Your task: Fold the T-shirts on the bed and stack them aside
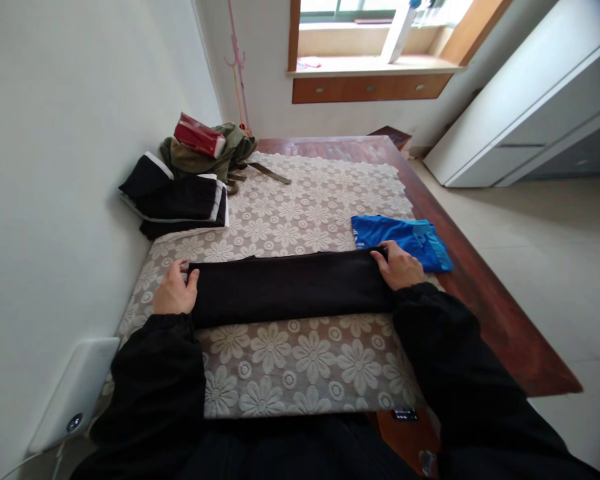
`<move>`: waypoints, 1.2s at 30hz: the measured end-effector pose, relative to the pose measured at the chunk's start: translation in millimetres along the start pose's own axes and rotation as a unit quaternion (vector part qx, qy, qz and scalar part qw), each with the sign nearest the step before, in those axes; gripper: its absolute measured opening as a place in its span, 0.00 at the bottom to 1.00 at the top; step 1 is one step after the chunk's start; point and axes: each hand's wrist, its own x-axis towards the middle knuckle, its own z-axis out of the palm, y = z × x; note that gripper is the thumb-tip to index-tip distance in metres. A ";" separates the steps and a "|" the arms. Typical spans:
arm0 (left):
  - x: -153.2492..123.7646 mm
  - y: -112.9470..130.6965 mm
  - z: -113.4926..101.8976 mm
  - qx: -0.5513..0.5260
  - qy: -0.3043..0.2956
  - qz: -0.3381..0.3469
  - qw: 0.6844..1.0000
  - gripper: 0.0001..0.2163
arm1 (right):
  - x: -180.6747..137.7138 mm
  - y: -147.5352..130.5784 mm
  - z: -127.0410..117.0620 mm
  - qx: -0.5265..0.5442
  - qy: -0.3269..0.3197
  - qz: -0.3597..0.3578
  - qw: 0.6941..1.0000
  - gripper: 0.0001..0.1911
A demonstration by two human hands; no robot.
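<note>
A long, flat strip of folded black clothing (290,288) lies across the table in front of me; its exact kind is hidden by the folds. My left hand (173,289) is closed on its left end, thumb on top and fingers around the far corner. At the opposite end, my right hand (401,267) pinches the far right corner, with the thumb over the cloth. Just beyond my right hand lies a folded blue garment (400,233), partly covered by that hand and the black cloth.
A cream floral lace tablecloth (285,363) covers much of the dark wooden table (485,313). Folded black clothes (180,200) are stacked at the left wall. Behind them, a red pack (196,135) rests on an olive-green bag (235,150). A white device (77,393) stands at lower left.
</note>
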 end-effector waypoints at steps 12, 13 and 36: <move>-66.4 91.0 46.3 0.070 -0.142 0.452 0.878 0.30 | -51.1 -138.5 27.8 0.048 -0.124 -0.446 0.885 0.40; -62.9 91.1 51.0 0.073 -0.146 0.452 0.877 0.31 | -48.3 -138.0 34.9 0.041 -0.131 -0.457 0.879 0.41; -46.0 103.0 70.8 0.035 -0.176 0.481 0.858 0.59 | -37.9 -122.7 61.0 0.020 -0.157 -0.496 0.854 0.60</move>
